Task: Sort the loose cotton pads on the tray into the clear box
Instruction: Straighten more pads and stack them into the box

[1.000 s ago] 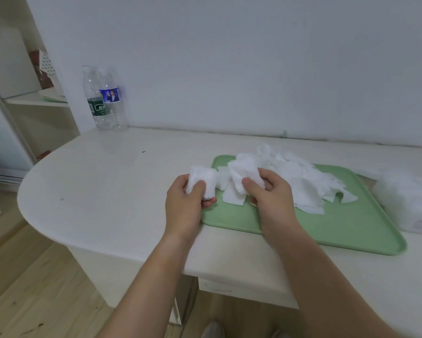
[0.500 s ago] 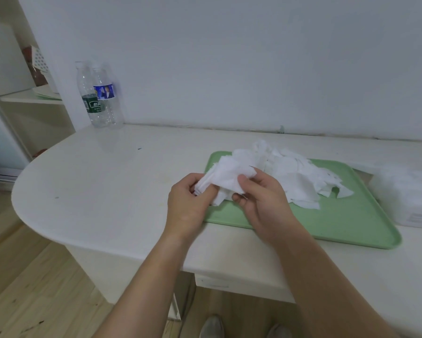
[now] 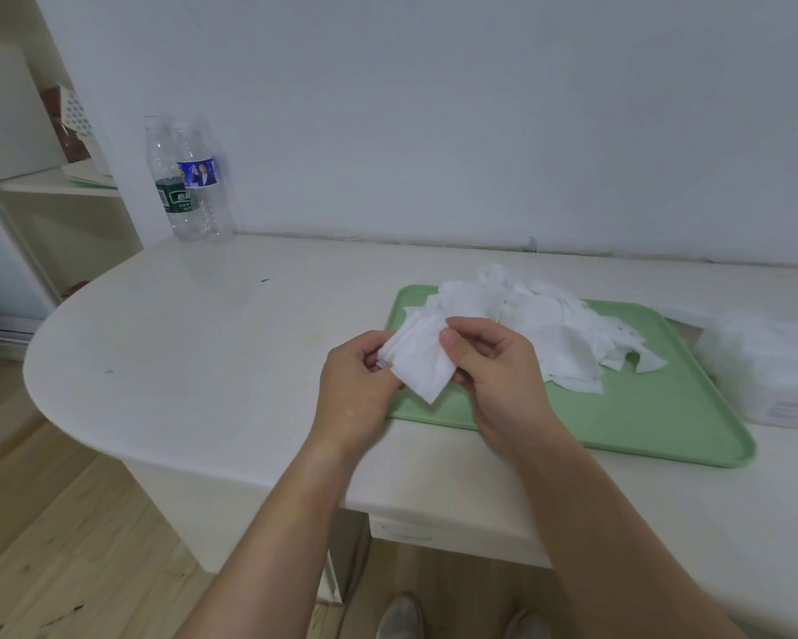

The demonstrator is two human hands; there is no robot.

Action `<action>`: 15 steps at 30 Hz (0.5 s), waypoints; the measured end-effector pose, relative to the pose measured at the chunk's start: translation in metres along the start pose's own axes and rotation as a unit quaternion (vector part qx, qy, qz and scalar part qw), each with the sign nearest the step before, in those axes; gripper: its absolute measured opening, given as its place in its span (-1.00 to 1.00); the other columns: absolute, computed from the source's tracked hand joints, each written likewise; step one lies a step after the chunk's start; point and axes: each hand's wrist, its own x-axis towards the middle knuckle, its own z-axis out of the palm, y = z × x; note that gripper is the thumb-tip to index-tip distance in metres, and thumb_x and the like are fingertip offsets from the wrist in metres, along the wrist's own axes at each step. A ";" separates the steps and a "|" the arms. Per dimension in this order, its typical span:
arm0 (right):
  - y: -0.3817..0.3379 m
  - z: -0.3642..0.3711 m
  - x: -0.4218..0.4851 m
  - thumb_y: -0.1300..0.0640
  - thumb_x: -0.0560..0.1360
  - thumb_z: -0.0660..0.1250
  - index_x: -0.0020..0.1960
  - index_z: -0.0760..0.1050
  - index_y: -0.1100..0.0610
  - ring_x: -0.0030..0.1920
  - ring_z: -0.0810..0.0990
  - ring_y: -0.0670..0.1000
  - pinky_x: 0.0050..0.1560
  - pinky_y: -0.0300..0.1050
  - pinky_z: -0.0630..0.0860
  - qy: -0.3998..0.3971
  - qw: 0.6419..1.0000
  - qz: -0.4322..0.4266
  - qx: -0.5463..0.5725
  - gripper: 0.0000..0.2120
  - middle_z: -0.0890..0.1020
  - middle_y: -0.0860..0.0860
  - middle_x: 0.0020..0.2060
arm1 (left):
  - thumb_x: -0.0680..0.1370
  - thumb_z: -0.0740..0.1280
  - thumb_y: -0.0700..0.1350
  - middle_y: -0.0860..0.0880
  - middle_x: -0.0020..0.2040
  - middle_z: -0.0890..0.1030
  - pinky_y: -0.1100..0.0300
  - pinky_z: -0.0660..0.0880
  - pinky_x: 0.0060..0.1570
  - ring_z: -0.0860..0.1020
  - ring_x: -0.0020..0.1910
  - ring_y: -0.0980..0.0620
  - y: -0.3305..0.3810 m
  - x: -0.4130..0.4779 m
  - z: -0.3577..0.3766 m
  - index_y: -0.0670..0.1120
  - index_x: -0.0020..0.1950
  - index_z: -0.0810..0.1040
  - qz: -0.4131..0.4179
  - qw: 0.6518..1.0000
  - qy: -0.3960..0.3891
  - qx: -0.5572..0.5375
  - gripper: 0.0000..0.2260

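Note:
A green tray [image 3: 655, 422] lies on the white table, carrying a loose heap of white cotton pads [image 3: 558, 325]. At the tray's near left corner both hands hold one small stack of cotton pads [image 3: 422, 362] lifted just above it. My left hand [image 3: 355, 385] grips the stack's left edge. My right hand [image 3: 493, 375] pinches its right side, thumb on top. The clear box [image 3: 775, 375], partly filled with white pads, stands to the right of the tray and is cut off by the frame edge.
Two plastic water bottles [image 3: 189, 182] stand at the table's back left against the wall. A shelf unit [image 3: 42, 177] rises to the left. The table's rounded edge [image 3: 88, 408] drops to a wooden floor.
The two separate bunches of pads, one in each hand, have been brought together into a single stack held by both hands. The hands have closed toward each other.

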 end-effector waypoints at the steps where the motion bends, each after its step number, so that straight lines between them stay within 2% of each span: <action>1: 0.001 0.000 0.000 0.29 0.52 0.44 -0.13 0.71 0.02 -0.02 0.66 0.07 0.13 0.12 0.56 0.002 1.000 -0.011 -0.022 -0.81 0.74 0.07 -0.10 | 0.41 0.46 -0.22 -0.09 -0.13 0.74 0.15 0.55 -0.19 0.65 -0.17 0.05 0.000 0.000 0.000 -0.10 0.00 0.72 -0.001 1.000 -0.003 0.000 -0.81; 2: 0.002 0.000 0.000 0.30 0.51 0.44 -0.13 0.70 0.03 -0.05 0.67 0.01 0.07 0.01 0.59 0.007 0.999 -0.021 -0.040 -0.82 0.73 0.03 -0.13 | 0.43 0.46 -0.26 -0.09 -0.14 0.74 0.19 0.55 -0.20 0.66 -0.18 0.07 0.000 0.000 0.000 -0.11 0.00 0.72 -0.002 1.000 -0.007 0.000 -0.82; 4: 0.003 0.000 0.000 0.29 0.52 0.44 -0.10 0.67 0.04 -0.14 0.65 -0.10 -0.06 -0.18 0.54 0.016 0.997 -0.036 -0.068 -0.84 0.72 -0.06 -0.19 | 0.49 0.45 -0.31 -0.06 -0.15 0.75 0.27 0.54 -0.24 0.66 -0.21 0.12 0.001 -0.001 0.001 -0.14 0.01 0.73 -0.006 1.000 -0.012 0.005 -0.85; 6: 0.004 0.001 0.000 0.28 0.52 0.43 -0.09 0.65 0.05 -0.18 0.62 -0.13 -0.12 -0.26 0.52 0.023 0.995 -0.043 -0.088 -0.86 0.70 -0.07 -0.20 | 0.53 0.44 -0.27 -0.07 -0.17 0.75 0.26 0.52 -0.24 0.66 -0.22 0.11 0.001 -0.001 0.001 -0.13 -0.01 0.73 -0.010 1.000 -0.020 0.005 -0.89; 9: 0.005 0.003 -0.001 0.27 0.52 0.43 -0.10 0.65 0.03 -0.17 0.62 -0.08 -0.11 -0.23 0.57 0.032 0.992 -0.050 -0.112 -0.85 0.71 -0.04 -0.19 | 0.57 0.41 -0.20 -0.11 -0.22 0.72 0.24 0.45 -0.27 0.57 -0.29 0.10 0.004 -0.002 0.003 -0.13 -0.09 0.74 -0.007 1.000 -0.024 0.016 -0.89; 12: 0.007 0.004 -0.001 0.23 0.51 0.44 -0.12 0.65 -0.01 -0.19 0.57 0.00 -0.06 -0.11 0.57 0.047 0.988 -0.056 -0.137 -0.85 0.70 0.01 -0.17 | 0.63 0.28 -0.17 0.00 -0.37 0.58 0.16 0.34 -0.28 0.44 -0.36 0.09 0.003 -0.002 0.004 -0.08 -0.31 0.66 -0.023 1.000 -0.009 -0.018 -0.67; 13: 0.008 0.004 -0.001 0.22 0.51 0.45 -0.12 0.65 -0.01 -0.20 0.55 0.01 -0.06 -0.08 0.57 0.051 0.987 -0.055 -0.144 -0.87 0.69 0.05 -0.17 | 0.63 0.26 -0.09 -0.01 -0.36 0.56 0.13 0.33 -0.26 0.44 -0.34 0.06 0.004 -0.001 0.004 -0.10 -0.32 0.65 -0.039 0.998 -0.005 -0.040 -0.65; 15: 0.009 0.004 -0.001 0.19 0.50 0.47 -0.11 0.65 0.00 -0.24 0.53 -0.01 -0.07 -0.05 0.57 0.056 0.986 -0.049 -0.151 -0.90 0.68 0.08 -0.20 | 0.58 0.32 0.08 -0.14 -0.26 0.62 0.12 0.39 -0.20 0.51 -0.27 0.01 0.003 -0.001 0.003 -0.22 -0.16 0.67 -0.046 0.998 -0.014 -0.047 -0.63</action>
